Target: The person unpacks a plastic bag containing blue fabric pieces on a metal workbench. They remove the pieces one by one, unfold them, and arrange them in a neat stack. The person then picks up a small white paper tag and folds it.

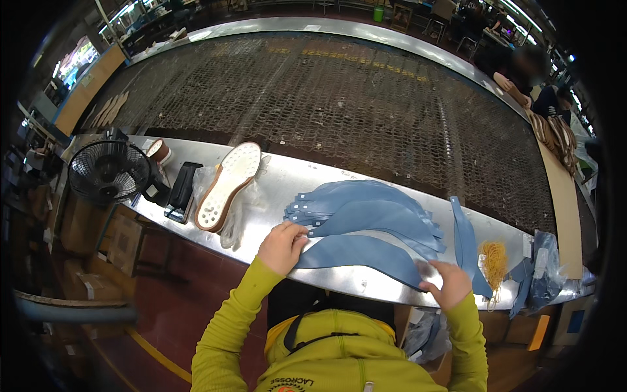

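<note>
A curved blue leather-like strip point(359, 253) lies along the near edge of the metal table. My left hand point(282, 248) is closed at its left end, thumb and fingers together. My right hand point(449, 283) pinches its right end between thumb and fingers. Just behind is a fanned stack of similar blue strips point(369, 201), with small white labels at their left ends. One more blue strip point(464, 238) lies apart, right of the stack. Beside it sits a bundle of yellow bands point(494, 261).
A pale shoe sole point(232, 186) rests on clear plastic at left, near a black holder point(183, 189), a brown spool point(158, 151) and a black fan point(108, 170). Beyond the table stretches a wide mesh conveyor point(313, 104). Another person point(519, 75) sits at the far right.
</note>
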`<state>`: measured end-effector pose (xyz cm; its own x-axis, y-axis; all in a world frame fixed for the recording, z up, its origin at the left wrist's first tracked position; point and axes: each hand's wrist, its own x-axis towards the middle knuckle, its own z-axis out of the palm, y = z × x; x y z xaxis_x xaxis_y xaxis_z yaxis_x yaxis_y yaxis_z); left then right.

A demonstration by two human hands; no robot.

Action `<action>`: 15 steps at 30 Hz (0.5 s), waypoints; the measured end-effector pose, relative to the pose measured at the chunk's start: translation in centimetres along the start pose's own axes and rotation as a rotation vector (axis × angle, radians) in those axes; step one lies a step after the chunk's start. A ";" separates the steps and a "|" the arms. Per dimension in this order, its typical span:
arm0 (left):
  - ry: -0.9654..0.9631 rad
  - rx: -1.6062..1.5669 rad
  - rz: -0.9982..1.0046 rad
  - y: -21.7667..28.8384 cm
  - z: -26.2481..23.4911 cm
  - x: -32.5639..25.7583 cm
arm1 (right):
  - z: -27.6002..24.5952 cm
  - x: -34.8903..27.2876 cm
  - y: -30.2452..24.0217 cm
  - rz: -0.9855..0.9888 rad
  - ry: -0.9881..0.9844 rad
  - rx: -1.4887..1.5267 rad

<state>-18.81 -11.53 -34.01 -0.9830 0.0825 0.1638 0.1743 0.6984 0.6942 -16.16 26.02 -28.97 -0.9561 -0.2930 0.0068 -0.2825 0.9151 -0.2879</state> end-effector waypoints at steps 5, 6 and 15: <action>-0.008 0.225 -0.033 0.2 1.8 1.8 | 0.5 3.9 1.9 0.029 0.142 0.026; -0.013 0.175 -0.059 0.3 1.9 2.1 | 0.8 4.3 2.0 0.045 0.141 0.025; 0.033 0.187 -0.015 1.2 2.3 3.4 | 2.2 4.8 2.0 0.125 0.157 0.028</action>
<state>-22.08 -8.83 -34.22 -0.9824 0.0499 0.1799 0.1432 0.8194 0.5551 -21.10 25.85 -31.56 -0.9847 -0.1288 0.1176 -0.1606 0.9328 -0.3228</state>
